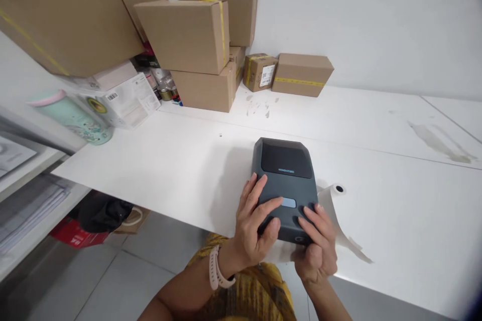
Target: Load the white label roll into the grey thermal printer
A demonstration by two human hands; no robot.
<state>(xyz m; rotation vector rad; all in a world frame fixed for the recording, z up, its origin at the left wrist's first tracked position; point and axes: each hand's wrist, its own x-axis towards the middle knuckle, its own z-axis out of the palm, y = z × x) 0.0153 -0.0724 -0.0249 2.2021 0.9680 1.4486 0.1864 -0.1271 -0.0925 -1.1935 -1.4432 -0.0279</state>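
A dark grey-blue label printer (284, 185) with a black window and a light blue button (288, 202) is held at the front of the white table (181, 160). My left hand (254, 223) grips its left side, with the index fingertip touching the button's left end. Around the lower right corner wraps my right hand (318, 241), fingers on top and thumb at the front edge. Just right of the printer lies a white paper roll (333, 205), its loose strip trailing toward the table's front edge.
Cardboard boxes (203, 88) are stacked at the back left, and two smaller ones, including a long box (301, 75), stand by the wall. A mint green tumbler (75, 118) leans near white boxes (131, 100). Left of the table is a shelf (33, 160) with papers.
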